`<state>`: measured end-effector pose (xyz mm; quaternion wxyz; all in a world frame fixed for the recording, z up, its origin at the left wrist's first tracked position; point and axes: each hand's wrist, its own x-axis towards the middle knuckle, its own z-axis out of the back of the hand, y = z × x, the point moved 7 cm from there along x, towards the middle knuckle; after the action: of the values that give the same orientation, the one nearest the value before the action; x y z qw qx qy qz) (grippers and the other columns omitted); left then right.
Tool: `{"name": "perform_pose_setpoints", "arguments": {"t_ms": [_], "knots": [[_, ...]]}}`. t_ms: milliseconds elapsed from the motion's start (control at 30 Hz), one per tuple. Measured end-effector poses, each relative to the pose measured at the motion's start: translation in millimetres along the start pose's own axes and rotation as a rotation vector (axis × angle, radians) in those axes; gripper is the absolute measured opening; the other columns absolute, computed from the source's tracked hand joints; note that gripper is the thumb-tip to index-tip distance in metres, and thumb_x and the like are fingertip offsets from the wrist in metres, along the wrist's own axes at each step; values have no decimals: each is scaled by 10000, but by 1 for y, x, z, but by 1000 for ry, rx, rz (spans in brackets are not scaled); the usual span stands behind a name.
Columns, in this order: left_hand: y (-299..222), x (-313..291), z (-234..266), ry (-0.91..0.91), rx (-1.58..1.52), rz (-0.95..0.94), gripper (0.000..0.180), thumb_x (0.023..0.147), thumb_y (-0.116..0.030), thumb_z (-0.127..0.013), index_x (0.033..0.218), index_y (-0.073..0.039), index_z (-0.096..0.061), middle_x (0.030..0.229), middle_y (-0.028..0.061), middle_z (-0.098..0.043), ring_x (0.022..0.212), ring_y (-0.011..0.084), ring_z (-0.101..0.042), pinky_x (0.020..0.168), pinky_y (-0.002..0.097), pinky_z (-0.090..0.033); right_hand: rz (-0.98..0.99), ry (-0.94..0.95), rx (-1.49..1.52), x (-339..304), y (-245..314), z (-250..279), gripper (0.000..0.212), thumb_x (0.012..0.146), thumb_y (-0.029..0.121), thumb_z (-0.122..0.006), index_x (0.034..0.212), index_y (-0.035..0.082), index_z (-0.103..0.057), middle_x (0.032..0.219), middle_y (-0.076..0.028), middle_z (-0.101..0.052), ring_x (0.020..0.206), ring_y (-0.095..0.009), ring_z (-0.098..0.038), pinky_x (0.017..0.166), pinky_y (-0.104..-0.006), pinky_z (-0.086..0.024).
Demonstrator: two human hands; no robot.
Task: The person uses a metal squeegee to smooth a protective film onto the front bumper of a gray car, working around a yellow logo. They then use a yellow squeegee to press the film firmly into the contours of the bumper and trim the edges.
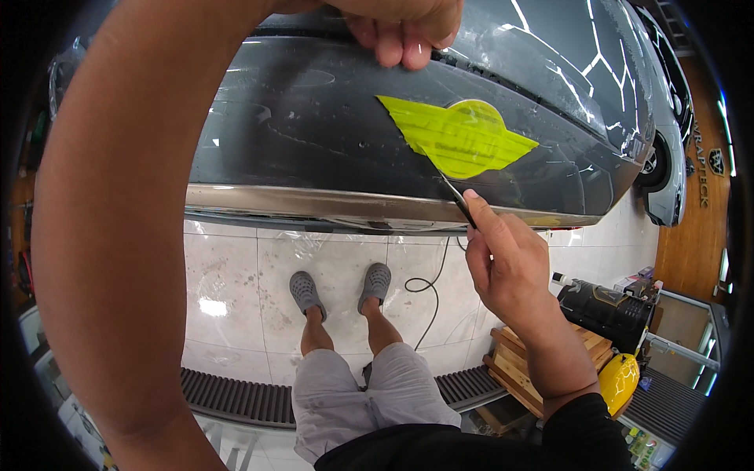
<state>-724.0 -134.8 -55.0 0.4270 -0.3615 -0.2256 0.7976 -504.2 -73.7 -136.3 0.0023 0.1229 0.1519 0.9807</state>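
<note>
Left hand [400, 27], fingers pinching clear film on the dark grey car hood [314, 133]; right hand [506, 263], fingers clamped on a thin blade [455, 196], should follow the yellow-green winged badge mask [459, 137] edge lightly.

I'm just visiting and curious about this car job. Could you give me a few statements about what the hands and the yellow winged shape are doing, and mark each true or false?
1. The right hand holds a thin blade whose tip meets the lower edge of the yellow-green winged emblem mask. True.
2. The left hand rests on the floor. False: it presses on the dark car panel above the emblem.
3. The emblem mask is red. False: it is yellow-green.
4. The person wears grey clogs and stands on pale tiles. True.
5. A black cable lies on the floor. True.
</note>
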Motion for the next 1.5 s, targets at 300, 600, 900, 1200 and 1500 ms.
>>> {"name": "perform_pose_setpoints", "arguments": {"t_ms": [300, 600, 900, 1200, 1500], "knots": [[-3, -6, 0, -55, 31, 58, 207, 935, -145, -619, 1016, 21, -714, 895, 83, -743, 778, 141, -686, 759, 275, -537, 34, 19, -30, -1, -3, 2, 579, 788, -111, -680, 1351, 9, -610, 709, -88, -557, 584, -241, -544, 557, -369, -446], [0, -3, -2, -44, -5, 30, 198, 937, -126, -620, 1013, 30, -716, 895, 88, -741, 778, 143, -688, 755, 266, -545, 74, 42, -199, 1, -14, 11, 633, 713, -39, -729, 1332, 62, -644, 721, -40, -519, 639, -221, -538, 565, -358, -456], [3, -5, 0, -35, -56, -34, 196, 929, -117, -632, 1020, 36, -715, 892, 96, -741, 767, 147, -688, 752, 266, -547, 84, 83, -196, 1, -18, 18, 629, 725, -30, -734, 1338, 66, -633, 724, -35, -524, 632, -215, -532, 558, -354, -452], [0, -2, -3, -89, -27, 70, 190, 919, -104, -629, 1016, 38, -709, 891, 104, -740, 771, 149, -690, 752, 265, -549, 48, 53, -130, -10, -21, 9, 656, 714, -33, -728, 1353, 74, -626, 723, -46, -515, 635, -228, -545, 574, -368, -465], [-8, -5, -3, -68, 55, 92, 203, 904, -140, -640, 999, 24, -713, 883, 90, -739, 814, 156, -694, 756, 291, -541, 61, 55, -177, -9, -22, 13, 636, 704, -19, -728, 1327, 66, -639, 731, -40, -501, 646, -218, -531, 569, -355, -453]]}}
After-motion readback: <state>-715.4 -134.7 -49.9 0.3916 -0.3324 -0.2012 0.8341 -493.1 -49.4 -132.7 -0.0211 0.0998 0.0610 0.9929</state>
